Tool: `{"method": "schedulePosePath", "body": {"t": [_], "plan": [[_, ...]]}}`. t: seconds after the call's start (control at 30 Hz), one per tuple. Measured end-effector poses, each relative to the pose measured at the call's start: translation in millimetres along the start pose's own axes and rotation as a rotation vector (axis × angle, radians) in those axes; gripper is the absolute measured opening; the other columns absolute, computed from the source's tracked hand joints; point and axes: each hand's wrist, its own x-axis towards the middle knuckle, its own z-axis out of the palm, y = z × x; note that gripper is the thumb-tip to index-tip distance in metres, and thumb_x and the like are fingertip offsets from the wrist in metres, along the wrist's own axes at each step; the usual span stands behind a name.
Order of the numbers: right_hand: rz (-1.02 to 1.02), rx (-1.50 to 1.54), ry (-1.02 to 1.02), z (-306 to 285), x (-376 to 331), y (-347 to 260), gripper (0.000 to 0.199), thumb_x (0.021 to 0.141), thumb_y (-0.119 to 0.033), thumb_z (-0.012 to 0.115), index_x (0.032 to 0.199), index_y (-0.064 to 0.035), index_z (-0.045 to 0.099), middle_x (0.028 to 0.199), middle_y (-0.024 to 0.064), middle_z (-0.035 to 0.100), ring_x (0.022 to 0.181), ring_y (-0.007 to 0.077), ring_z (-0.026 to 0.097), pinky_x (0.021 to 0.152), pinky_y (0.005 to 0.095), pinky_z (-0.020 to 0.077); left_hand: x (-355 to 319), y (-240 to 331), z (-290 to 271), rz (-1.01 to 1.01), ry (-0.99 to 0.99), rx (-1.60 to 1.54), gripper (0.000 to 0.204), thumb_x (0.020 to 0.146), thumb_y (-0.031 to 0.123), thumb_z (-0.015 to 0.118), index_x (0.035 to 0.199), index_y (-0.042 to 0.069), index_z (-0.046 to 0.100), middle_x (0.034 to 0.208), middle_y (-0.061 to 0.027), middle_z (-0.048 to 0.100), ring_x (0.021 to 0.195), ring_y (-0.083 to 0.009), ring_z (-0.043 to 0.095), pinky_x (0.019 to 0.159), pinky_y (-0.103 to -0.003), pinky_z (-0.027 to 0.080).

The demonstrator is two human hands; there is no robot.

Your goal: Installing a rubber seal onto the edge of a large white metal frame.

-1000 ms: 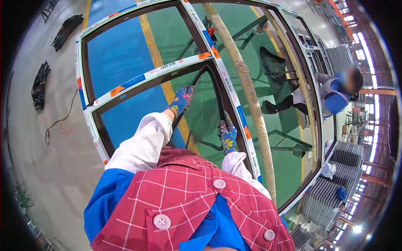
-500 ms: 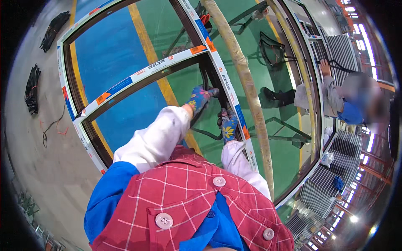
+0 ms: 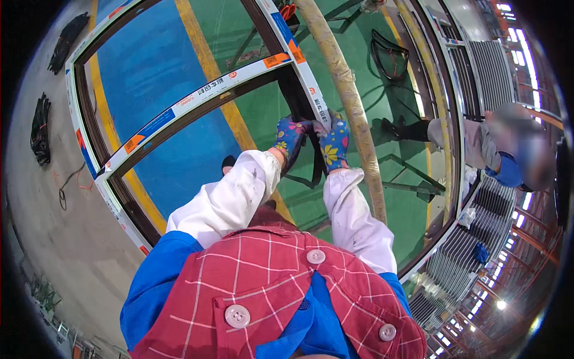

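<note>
A large window frame [image 3: 227,79], wrapped in white film with blue and orange patches, lies in front of me. Both my hands wear blue flowered gloves and meet at its right-hand bar. On the inner side, my left hand [image 3: 290,139] is closed on a black rubber strip [image 3: 312,173], which hangs in a loop below the bar. My right hand [image 3: 335,142] is wrapped over the bar's outer side, closed on it. The fingertips of both hands are partly hidden against the dark bar.
A padded yellowish rail [image 3: 342,90] runs just right of the frame. Beyond it a second frame [image 3: 457,137] stands near a co-worker [image 3: 478,143]. Black strip coils [image 3: 42,128] lie on the floor at left. A green metal stand [image 3: 412,179] shows underneath.
My right hand has moved up and from the bar's inner side to its outer side. My left hand has come slightly down, closer to it. The co-worker's raised hand has left the second frame.
</note>
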Motion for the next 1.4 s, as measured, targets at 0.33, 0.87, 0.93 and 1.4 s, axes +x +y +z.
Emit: {"method": "schedulePosePath", "body": {"t": [0.33, 0.87, 0.93, 1.4], "plan": [[0.046, -0.209, -0.023, 20, 10, 2, 0.043, 0.066, -0.027, 0.073, 0.097, 0.0002, 0.060, 0.083, 0.0174, 0.057, 0.078, 0.0341, 0.055, 0.069, 0.0415, 0.0442, 3, -17, 5, -0.089, 0.250, -0.083, 0.018, 0.073, 0.020, 0.066, 0.068, 0.005, 0.058, 0.055, -0.0005, 0.051, 0.044, -0.0107, 0.046, 0.040, -0.026, 0.035], [0.051, -0.300, 0.011, 33, 32, -12, 0.048, 0.069, -0.040, 0.069, 0.094, 0.0000, 0.060, 0.088, 0.0194, 0.059, 0.081, 0.0367, 0.056, 0.071, 0.0433, 0.0453, 3, 7, -8, -0.099, -0.020, 0.043, 0.019, 0.078, 0.021, 0.062, 0.075, 0.002, 0.059, 0.055, -0.0033, 0.053, 0.044, -0.0133, 0.050, 0.038, -0.028, 0.037], [0.027, -0.408, 0.042, 35, 28, -8, 0.047, 0.070, -0.039, 0.068, 0.097, -0.0007, 0.058, 0.089, 0.0183, 0.058, 0.082, 0.0363, 0.056, 0.071, 0.0430, 0.0458, 3, 9, -17, -0.116, -0.088, 0.150, 0.020, 0.079, 0.022, 0.062, 0.076, 0.002, 0.059, 0.056, -0.0030, 0.053, 0.045, -0.0128, 0.050, 0.039, -0.028, 0.038], [0.016, -0.441, 0.090, 50, 51, -25, 0.040, 0.069, -0.030, 0.068, 0.098, -0.0033, 0.058, 0.091, 0.0172, 0.058, 0.082, 0.0347, 0.057, 0.070, 0.0417, 0.0470, 45, 38, -112, 0.668, -0.068, 0.659, 0.037, 0.085, 0.019, 0.054, 0.119, 0.006, 0.048, 0.084, -0.0202, 0.062, 0.077, -0.0328, 0.062, 0.065, -0.036, 0.048]]}}
